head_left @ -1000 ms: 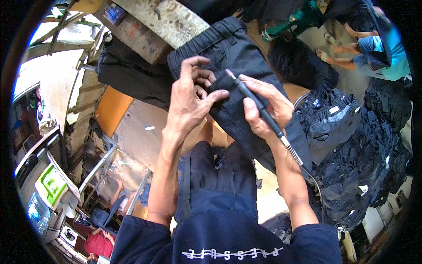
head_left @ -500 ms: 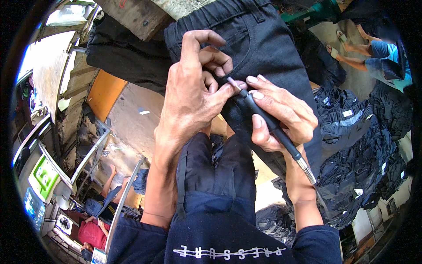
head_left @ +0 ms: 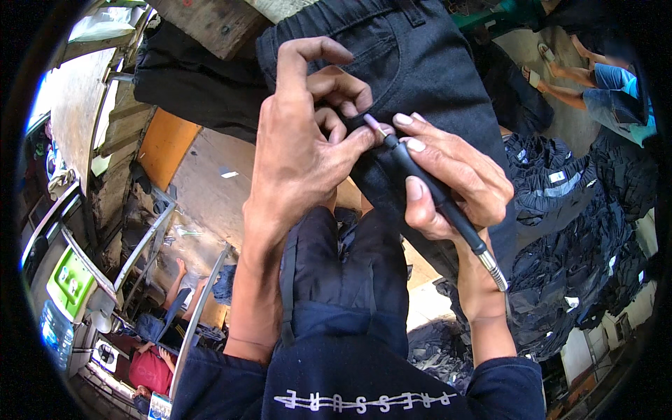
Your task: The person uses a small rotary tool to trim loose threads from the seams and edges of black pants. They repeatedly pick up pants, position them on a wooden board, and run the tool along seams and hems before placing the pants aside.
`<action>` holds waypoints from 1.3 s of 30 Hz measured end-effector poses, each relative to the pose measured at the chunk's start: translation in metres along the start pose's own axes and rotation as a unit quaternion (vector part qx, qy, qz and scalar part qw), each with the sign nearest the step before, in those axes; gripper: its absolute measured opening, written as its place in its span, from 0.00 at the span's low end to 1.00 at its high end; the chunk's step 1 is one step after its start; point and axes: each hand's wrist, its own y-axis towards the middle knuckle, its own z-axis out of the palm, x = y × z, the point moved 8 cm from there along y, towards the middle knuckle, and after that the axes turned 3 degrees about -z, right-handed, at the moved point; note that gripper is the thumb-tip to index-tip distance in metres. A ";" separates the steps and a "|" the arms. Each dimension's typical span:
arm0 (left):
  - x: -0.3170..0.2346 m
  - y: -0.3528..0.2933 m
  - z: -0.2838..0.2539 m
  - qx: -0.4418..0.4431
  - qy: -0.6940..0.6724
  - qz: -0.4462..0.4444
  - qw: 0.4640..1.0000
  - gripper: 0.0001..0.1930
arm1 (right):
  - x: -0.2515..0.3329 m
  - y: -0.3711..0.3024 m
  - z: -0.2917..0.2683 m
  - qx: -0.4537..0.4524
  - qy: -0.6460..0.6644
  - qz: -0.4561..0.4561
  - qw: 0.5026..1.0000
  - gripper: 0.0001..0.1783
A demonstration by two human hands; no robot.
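Note:
My right hand (head_left: 462,178) is closed around a black pen-shaped rotary grinder (head_left: 442,196) with a ribbed metal neck at its lower end. Its short pinkish tip (head_left: 372,122) points up and left, by my left thumb. My left hand (head_left: 297,140) has curled fingers and pinches the cloth of black trousers (head_left: 451,84) close to the curved front pocket seam. What lies under its fingertips is partly hidden. The trousers' elastic waistband is at the top and one leg hangs down behind my right hand.
A wooden block (head_left: 210,24) stands at the top left, beside more black cloth (head_left: 196,84). Heaps of black garments (head_left: 574,245) lie at the right. A person in sandals (head_left: 616,87) is at the upper right; another in a red shirt (head_left: 150,371) is at the lower left.
My hands, the grinder and the trousers keep nearly the same arrangement. The grinder and right hand have shifted very slightly right in the picture; the left hand sits slightly higher.

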 end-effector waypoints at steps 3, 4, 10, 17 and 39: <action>0.002 0.001 0.001 0.005 -0.012 0.005 1.000 0.42 | -0.001 -0.001 -0.001 0.000 0.005 0.004 1.000 0.17; 0.003 0.001 0.002 0.004 -0.018 0.005 1.000 0.42 | -0.002 -0.002 -0.001 0.000 0.007 0.006 1.000 0.17; 0.006 0.000 0.003 -0.005 -0.041 -0.004 0.999 0.44 | -0.008 -0.007 -0.006 -0.035 0.021 0.063 0.997 0.16; 0.006 0.000 0.004 -0.014 -0.066 -0.004 0.998 0.44 | -0.008 -0.006 -0.007 -0.028 0.021 0.066 0.997 0.16; 0.006 -0.001 0.005 -0.027 -0.069 -0.001 0.997 0.46 | -0.011 -0.009 -0.013 -0.006 0.008 0.132 0.991 0.15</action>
